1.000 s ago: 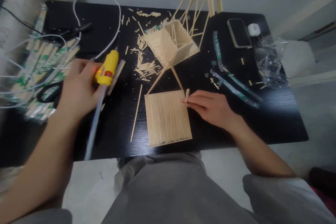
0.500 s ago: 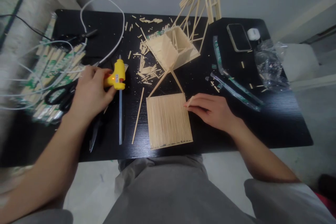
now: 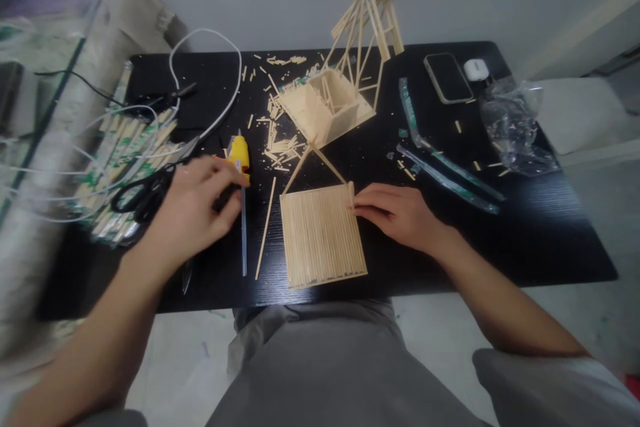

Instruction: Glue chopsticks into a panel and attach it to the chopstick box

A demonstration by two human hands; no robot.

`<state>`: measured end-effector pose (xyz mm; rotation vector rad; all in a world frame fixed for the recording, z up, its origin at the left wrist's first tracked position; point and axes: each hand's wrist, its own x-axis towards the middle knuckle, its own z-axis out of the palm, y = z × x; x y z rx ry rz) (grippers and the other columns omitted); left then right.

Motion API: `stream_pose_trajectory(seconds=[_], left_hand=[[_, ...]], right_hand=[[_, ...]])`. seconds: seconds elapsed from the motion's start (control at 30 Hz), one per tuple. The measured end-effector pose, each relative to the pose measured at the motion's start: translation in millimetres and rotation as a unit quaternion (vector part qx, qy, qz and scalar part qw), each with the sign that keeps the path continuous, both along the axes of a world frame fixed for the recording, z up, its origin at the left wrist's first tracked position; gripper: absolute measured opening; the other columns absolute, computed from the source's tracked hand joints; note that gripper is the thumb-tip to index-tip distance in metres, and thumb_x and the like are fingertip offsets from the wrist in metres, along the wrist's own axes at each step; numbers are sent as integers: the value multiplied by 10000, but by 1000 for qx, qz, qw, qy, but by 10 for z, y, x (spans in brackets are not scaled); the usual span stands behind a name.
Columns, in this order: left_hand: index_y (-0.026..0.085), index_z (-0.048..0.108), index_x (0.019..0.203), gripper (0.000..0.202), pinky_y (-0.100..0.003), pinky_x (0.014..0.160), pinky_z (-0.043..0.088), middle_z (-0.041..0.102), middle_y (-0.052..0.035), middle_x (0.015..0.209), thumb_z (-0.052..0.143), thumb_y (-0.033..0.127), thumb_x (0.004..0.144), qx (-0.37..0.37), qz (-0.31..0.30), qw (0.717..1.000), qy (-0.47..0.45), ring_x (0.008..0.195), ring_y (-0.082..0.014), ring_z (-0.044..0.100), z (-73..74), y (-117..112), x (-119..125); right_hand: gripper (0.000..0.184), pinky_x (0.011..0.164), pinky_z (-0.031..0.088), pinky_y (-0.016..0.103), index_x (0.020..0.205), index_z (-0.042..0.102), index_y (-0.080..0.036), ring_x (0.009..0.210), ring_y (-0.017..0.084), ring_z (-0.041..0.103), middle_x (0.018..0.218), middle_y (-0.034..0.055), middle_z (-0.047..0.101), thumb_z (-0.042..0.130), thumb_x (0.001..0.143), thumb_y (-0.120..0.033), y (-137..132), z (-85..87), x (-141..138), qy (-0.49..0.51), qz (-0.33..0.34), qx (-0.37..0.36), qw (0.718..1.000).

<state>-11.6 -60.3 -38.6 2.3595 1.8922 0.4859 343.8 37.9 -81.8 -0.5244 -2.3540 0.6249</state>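
Note:
Over the left part of the black table, my left hand (image 3: 200,197) has its fingers curved and apart, holding nothing. Just beyond its fingertips lies a yellow hot glue gun (image 3: 239,152), with a clear glue stick (image 3: 244,233) trailing toward me. My right hand (image 3: 395,210) pinches a short wooden stick (image 3: 351,192) against the upper right edge of a square panel of wooden sticks (image 3: 323,233). Two thin sticks form a peak (image 3: 313,145) at the panel's far edge. A single loose stick (image 3: 266,227) lies left of the panel.
Behind the panel stands a stick-built model (image 3: 335,107) with a tall frame (image 3: 370,7). Cut stick pieces (image 3: 283,150) are scattered beside it. Left are black-handled scissors (image 3: 143,193), bagged sticks (image 3: 115,153) and a white cable (image 3: 239,73). Right are a phone (image 3: 449,78) and plastic wrappers (image 3: 515,127).
My left hand has let go of the glue gun and moved slightly toward me and right. My right hand has brought the short stick upright against the panel's edge. The view has shifted a little.

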Motion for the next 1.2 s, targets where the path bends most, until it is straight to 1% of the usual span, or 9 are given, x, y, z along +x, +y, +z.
stream_pose_trajectory(seconds=[0.07, 0.17, 0.33, 0.53, 0.67, 0.83, 0.93, 1.07, 1.2], left_hand=[[199, 738, 965, 252, -486, 940, 532, 732, -98, 997, 555, 357, 1037, -43, -47, 998, 21, 974, -305, 692, -14, -94, 145], [200, 710, 858, 322, -498, 839, 518, 677, -99, 833, 575, 433, 1034, -87, -20, 989, 120, 880, -341, 665, -112, -194, 337], [184, 673, 833, 320, -490, 808, 515, 722, -135, 857, 499, 329, 1060, -97, 22, 980, 172, 845, -337, 684, -270, -234, 478], [164, 684, 856, 315, -494, 788, 512, 737, -161, 850, 486, 292, 1065, -105, 49, 970, 212, 870, -364, 712, -267, -219, 562], [142, 690, 1019, 227, -468, 772, 489, 745, -148, 922, 469, 188, 1042, -99, 46, 982, 152, 871, -342, 706, -201, -237, 538], [232, 728, 1135, 361, -436, 831, 475, 749, -93, 1119, 447, 59, 987, -132, -92, 987, -3, 959, -279, 711, -177, -320, 285], [256, 747, 1162, 417, -426, 878, 473, 732, -76, 1130, 462, 21, 968, -166, -120, 978, -43, 988, -256, 712, -200, -368, 172], [266, 769, 1089, 310, -392, 884, 451, 708, -61, 1104, 575, 51, 979, -195, -145, 968, -61, 1006, -243, 685, -190, -393, 183], [228, 746, 893, 237, -379, 854, 421, 674, -67, 1093, 591, 92, 1011, -190, -182, 963, -55, 954, -233, 628, -104, -359, 276]], right_hand=[[89, 819, 691, 296, 1097, 792, -221, 893, 179, 824, 1025, 30, 849, 735, 1038, -186, 7, -5, 2, 5, 0, 0, 1000], [85, 826, 688, 295, 1093, 789, -205, 893, 177, 820, 1022, 39, 847, 739, 1032, -172, 14, -11, 5, 3, 3, -4, 1000], [71, 812, 689, 301, 1080, 787, -220, 874, 174, 814, 1005, 30, 844, 723, 1050, -212, 24, -36, 7, 9, 5, -6, 1000], [81, 822, 689, 304, 1087, 792, -215, 882, 180, 815, 1015, 42, 842, 721, 1048, -211, 27, -36, 5, 14, 9, -11, 1000], [88, 826, 694, 311, 1084, 800, -209, 883, 185, 816, 1011, 50, 842, 725, 1041, -195, 25, -19, 4, 13, 13, -15, 1000], [100, 832, 701, 321, 1097, 800, -208, 890, 188, 819, 1018, 53, 842, 720, 1041, -188, 27, -24, -2, 15, 14, -12, 1000], [105, 843, 700, 323, 1100, 797, -201, 904, 191, 821, 1025, 61, 840, 716, 1039, -176, 24, -25, -6, 14, 16, -11, 1000], [114, 851, 696, 340, 1102, 786, -218, 905, 193, 813, 1019, 54, 834, 695, 1044, -180, 8, 3, -13, 6, 17, -24, 1000], [76, 781, 673, 325, 1054, 750, -213, 846, 185, 782, 961, 53, 801, 679, 1033, -195, -21, 59, -35, 18, 19, -44, 999]])
